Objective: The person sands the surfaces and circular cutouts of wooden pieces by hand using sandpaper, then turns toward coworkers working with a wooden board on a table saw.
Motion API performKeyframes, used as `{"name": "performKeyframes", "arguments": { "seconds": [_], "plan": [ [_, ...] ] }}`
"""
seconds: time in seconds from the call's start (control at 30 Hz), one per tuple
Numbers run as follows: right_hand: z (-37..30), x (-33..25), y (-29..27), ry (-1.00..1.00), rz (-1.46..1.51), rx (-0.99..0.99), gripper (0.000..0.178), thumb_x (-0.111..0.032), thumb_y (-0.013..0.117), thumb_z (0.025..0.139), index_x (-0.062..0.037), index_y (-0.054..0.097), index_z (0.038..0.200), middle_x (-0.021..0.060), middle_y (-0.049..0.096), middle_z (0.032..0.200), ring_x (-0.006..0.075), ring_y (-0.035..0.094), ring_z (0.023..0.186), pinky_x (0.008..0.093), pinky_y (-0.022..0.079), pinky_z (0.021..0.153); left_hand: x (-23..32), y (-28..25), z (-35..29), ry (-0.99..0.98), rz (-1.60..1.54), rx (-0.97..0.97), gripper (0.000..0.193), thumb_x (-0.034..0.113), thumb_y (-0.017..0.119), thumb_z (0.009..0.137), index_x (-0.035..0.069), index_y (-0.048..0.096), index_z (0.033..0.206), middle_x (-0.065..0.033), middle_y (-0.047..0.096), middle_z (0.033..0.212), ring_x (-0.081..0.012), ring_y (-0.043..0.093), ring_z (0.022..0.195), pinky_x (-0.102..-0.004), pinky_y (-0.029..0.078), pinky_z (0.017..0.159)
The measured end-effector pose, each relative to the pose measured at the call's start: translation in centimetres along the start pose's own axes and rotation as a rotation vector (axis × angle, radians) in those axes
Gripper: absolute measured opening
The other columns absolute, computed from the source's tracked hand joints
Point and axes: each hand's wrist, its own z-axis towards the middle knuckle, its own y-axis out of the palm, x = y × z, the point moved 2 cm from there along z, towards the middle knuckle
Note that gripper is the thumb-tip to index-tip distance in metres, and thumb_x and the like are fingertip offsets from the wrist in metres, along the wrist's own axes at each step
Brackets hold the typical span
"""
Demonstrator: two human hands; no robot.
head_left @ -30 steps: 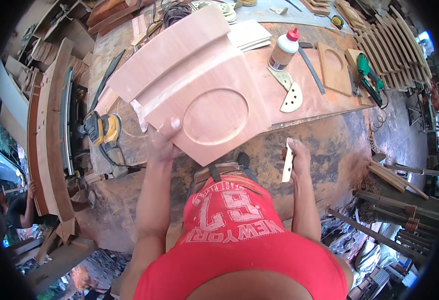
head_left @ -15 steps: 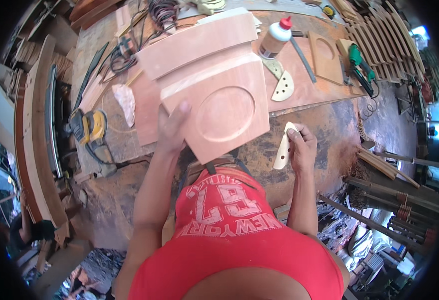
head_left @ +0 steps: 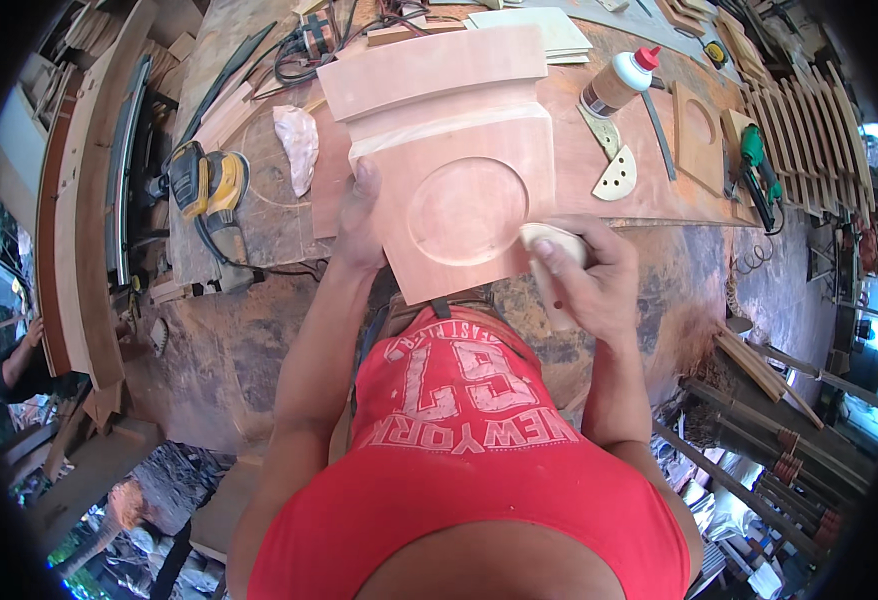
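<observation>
In my left hand [head_left: 361, 220] is a pale wooden panel [head_left: 409, 225] with a shallow round recess, gripped by its left edge. The panel is joined to a stepped, curved top rail [head_left: 439, 70], and its lower corner points toward my red shirt. My right hand [head_left: 594, 270] pinches a folded cream sanding disc [head_left: 547, 262] with dark holes, close against the panel's right edge; whether they touch is hard to tell. A folded sanding disc [head_left: 616, 175] lies on the workbench beyond that hand. Beside it is a glue bottle [head_left: 614, 85] with a red cap.
A yellow and black sander [head_left: 214, 185] with its cord rests on the bench's left, near a crumpled whitish piece [head_left: 297, 150]. To the right are a recessed wooden board [head_left: 697, 135], a green power tool [head_left: 754, 165] and stacked curved slats [head_left: 809, 130]. Long planks [head_left: 84, 220] stand at left.
My right hand has moved left and inward, bringing the sanding disc up to the panel's right edge. The panel sits slightly more upright in my left hand. The view has shifted a little.
</observation>
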Motion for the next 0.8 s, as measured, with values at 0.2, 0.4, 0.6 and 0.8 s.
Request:
{"name": "performKeyframes", "arguments": {
  "seconds": [0.2, 0.4, 0.6, 0.8],
  "plan": [
    [3.6, 2.1, 4.8, -0.123, -0.341, -0.159, 0.024, -0.026, 0.075, 0.09, -0.0048, 0.07, 0.099, 0.0188, 0.073, 0.081, 0.0353, 0.072, 0.074, 0.0426, 0.056, 0.066, -1.8, -2.1, 0.0, -0.135, 0.146, 0.176, 0.072, 0.054, 0.04, 0.108, -0.004, 0.038, 0.151, -0.0219, 0.053, 0.145, -0.0327, 0.057, 0.131, -0.0461, 0.049, 0.11],
    [7.1, 5.3, 9.2, -0.179, -0.651, -0.292, 0.027, -0.035, 0.074, 0.09, -0.0085, 0.071, 0.098, 0.0161, 0.073, 0.077, 0.0364, 0.072, 0.074, 0.0445, 0.055, 0.067, -5.5, -7.2, 0.6, -0.379, -0.129, 0.241, 0.066, 0.049, 0.037, 0.11, -0.004, 0.042, 0.148, -0.021, 0.057, 0.141, -0.0317, 0.062, 0.124, -0.0428, 0.054, 0.103],
    [9.9, 8.1, 11.3, -0.072, -0.791, -0.18, 0.029, -0.038, 0.077, 0.086, -0.0128, 0.073, 0.099, 0.0158, 0.074, 0.079, 0.0385, 0.072, 0.079, 0.0468, 0.056, 0.071, -7.4, -10.8, 0.9, -0.462, -0.047, 0.346, 0.065, 0.049, 0.048, 0.108, -0.007, 0.05, 0.142, -0.0194, 0.063, 0.134, -0.0259, 0.066, 0.117, -0.0376, 0.057, 0.096],
    [9.7, 10.0, 12.5, -0.317, -0.64, -0.135, 0.016, -0.029, 0.073, 0.087, -0.0154, 0.076, 0.095, 0.012, 0.071, 0.081, 0.0356, 0.07, 0.076, 0.0459, 0.056, 0.07, -8.2, -12.3, 0.9, -0.447, -0.012, 0.497, 0.069, 0.052, 0.055, 0.104, -0.008, 0.055, 0.138, -0.0187, 0.066, 0.128, -0.0252, 0.067, 0.113, -0.0358, 0.057, 0.09]
  ]
}}
